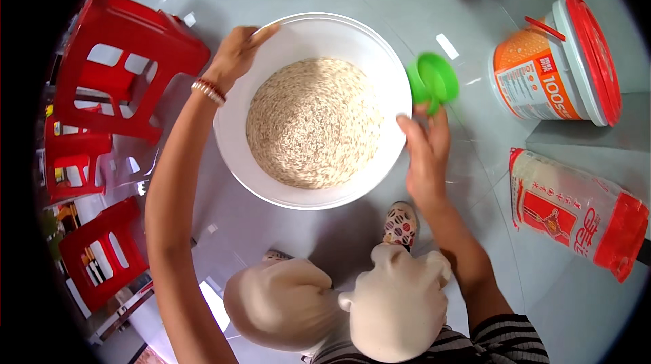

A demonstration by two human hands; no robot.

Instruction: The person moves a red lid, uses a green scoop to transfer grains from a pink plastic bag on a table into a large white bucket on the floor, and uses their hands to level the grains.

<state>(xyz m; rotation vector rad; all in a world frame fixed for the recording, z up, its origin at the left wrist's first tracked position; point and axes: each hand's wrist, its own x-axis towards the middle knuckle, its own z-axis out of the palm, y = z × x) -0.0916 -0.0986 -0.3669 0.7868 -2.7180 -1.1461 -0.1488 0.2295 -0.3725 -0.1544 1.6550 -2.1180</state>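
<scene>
A round white plastic bucket [234, 132] stands before me, and I look down into it. Inside lie pale beige grains [313, 125], streaked in a ring as if by motion blur; their exact kind is unclear. My left hand [239, 54], with a beaded bracelet [208, 90] at the wrist, grips the bucket's rim at the upper left. At the right side, my right hand [427, 155] has its thumb on the rim. Its fingers hold the handle of a bright green plastic scoop [435, 77], which is outside the bucket. The bucket's wall partly hides those fingers.
Red plastic stools [127, 59] stand along the left. At the right are an orange and white bucket with a red lid [592, 59] and a printed, clear and red plastic bag [574, 211] of pale contents. My knees [399, 303] are close below, over grey tiles [483, 242].
</scene>
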